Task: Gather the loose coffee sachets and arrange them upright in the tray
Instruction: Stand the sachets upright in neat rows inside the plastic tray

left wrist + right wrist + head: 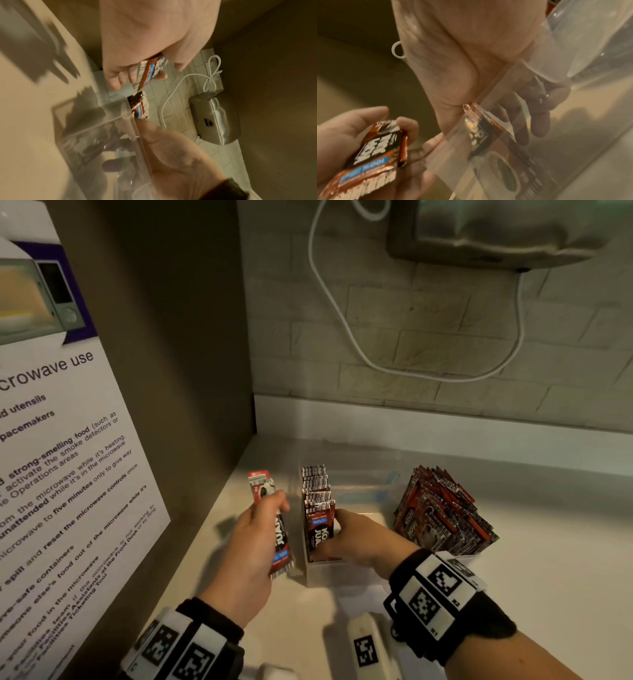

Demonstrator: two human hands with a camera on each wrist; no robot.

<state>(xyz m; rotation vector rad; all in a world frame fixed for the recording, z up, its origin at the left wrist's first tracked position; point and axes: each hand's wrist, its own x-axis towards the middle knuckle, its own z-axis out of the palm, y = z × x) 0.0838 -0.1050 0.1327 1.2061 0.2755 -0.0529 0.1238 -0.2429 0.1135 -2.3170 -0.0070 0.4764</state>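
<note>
My left hand (260,535) grips a small stack of red-and-black coffee sachets (281,546), held just left of the clear tray (325,575). The wrist views show the same stack (150,70) (373,148) pinched between thumb and fingers. A row of sachets (315,491) stands upright in the tray's left lane. My right hand (359,539) reaches into the tray from the front. Its thumb and straight fingers (537,121) lie against the front sachet (479,129) of the row. A heap of loose sachets (442,508) sits to the right.
A dark cabinet side with a microwave notice (68,474) closes off the left. A tiled wall at the back carries a white cable (342,320) and a metal appliance (496,231). A white marker block (366,645) lies on the pale counter (548,559) near me.
</note>
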